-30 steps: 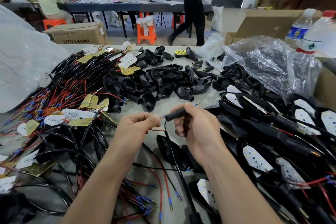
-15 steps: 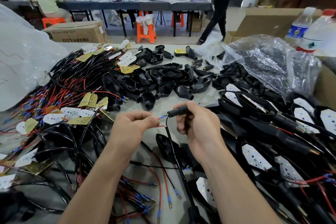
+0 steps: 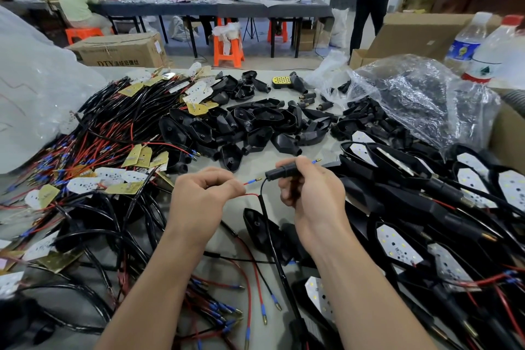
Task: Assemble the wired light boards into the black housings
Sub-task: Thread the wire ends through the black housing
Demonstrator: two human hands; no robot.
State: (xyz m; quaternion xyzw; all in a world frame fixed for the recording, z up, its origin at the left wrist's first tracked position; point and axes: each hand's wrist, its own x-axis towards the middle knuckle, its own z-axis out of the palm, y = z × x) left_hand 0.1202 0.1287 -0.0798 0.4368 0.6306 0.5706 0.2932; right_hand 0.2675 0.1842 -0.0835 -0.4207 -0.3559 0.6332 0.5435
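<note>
Wired boards point(image 3: 108, 148) pile at the frame's left; empty housings point(image 3: 255, 125) lie upper centre, behind my left hand point(image 3: 204, 196) and right hand point(image 3: 311, 193); filled housings point(image 3: 397, 176) stack at right, a bag point(image 3: 420, 99) behind them.

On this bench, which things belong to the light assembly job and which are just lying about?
Job: red wire in left hand, black sleeve in right hand, black housings, wired light boards, assembled lights.
Lying about: water bottles, cardboard box, orange stool.

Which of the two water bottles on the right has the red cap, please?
The rightmost bottle, with the green-marked label; the bottle just left of it has a white cap and a blue label.
</note>
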